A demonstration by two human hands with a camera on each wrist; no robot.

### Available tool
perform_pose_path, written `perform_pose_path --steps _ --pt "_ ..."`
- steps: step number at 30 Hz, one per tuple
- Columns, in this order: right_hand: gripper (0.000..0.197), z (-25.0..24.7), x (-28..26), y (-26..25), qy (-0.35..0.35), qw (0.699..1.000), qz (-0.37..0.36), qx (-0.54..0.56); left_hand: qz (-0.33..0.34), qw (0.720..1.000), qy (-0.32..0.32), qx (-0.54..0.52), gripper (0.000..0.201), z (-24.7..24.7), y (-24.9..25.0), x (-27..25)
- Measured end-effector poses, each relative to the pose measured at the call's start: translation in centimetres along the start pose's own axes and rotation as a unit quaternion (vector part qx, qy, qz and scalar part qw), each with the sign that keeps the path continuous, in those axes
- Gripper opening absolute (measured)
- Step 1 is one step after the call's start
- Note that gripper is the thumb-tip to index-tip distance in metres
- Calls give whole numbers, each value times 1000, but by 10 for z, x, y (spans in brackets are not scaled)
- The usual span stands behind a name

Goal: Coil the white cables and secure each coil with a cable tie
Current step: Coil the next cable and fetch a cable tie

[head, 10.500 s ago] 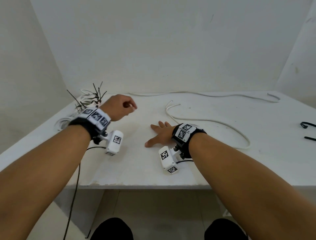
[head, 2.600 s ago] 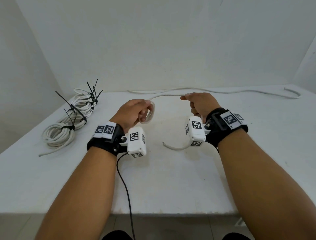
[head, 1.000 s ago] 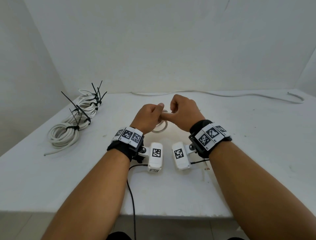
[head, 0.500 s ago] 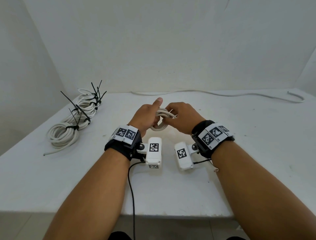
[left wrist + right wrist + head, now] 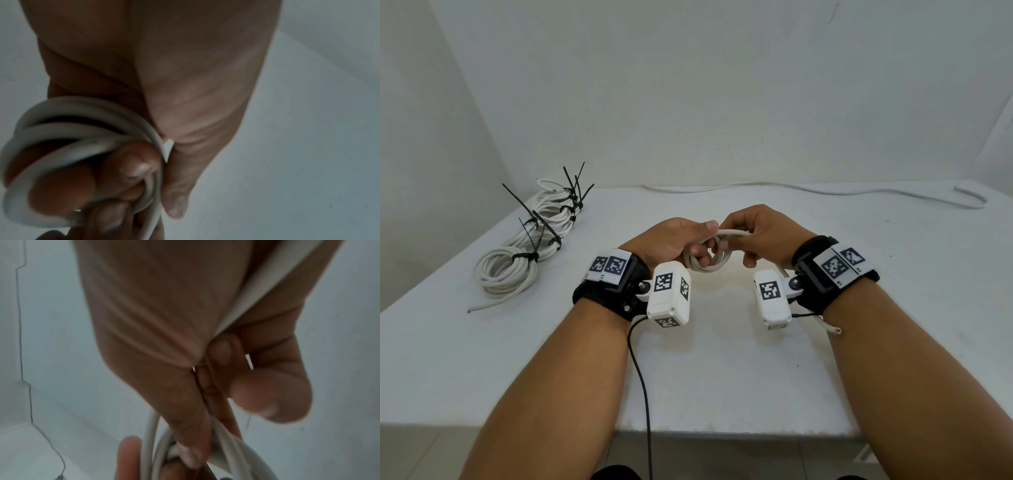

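Coiling under way. Head view: left hand grips a small white coil just above the tabletop, fingers through the loops; right hand pinches the strand feeding in, free tail trailing past the right wrist. Tied coils with black cable ties lie far left: done. One loose cable lies along the back edge: untouched.

Left wrist view: coil shows about three turns round curled fingers.

Right wrist view: cable runs through the closed right hand.

Judgement: current coil needs its last turn and a tie; one cable remains.
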State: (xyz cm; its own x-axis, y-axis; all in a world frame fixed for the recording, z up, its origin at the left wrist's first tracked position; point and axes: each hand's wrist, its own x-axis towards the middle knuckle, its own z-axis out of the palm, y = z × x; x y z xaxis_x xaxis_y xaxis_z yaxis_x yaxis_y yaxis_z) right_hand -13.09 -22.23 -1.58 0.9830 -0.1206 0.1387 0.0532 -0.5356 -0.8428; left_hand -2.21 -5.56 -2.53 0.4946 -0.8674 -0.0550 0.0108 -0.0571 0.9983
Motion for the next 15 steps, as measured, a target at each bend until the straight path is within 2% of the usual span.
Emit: perform_pose_path --steps 4,7,9,12,15 --pt "12 2 5 4 34 996 -21 84 23 996 31 -86 32 5 3 1" --pt "16 3 6 8 55 985 -22 160 39 980 75 -179 35 3 5 4" --pt "12 0 6 10 68 978 -26 197 39 970 88 -223 37 1 6 2" --pt "9 -3 8 11 110 973 -35 199 20 968 64 -241 39 2 8 -4" --pt "11 -3 10 13 152 977 -29 144 2 967 37 -250 39 5 10 -4"
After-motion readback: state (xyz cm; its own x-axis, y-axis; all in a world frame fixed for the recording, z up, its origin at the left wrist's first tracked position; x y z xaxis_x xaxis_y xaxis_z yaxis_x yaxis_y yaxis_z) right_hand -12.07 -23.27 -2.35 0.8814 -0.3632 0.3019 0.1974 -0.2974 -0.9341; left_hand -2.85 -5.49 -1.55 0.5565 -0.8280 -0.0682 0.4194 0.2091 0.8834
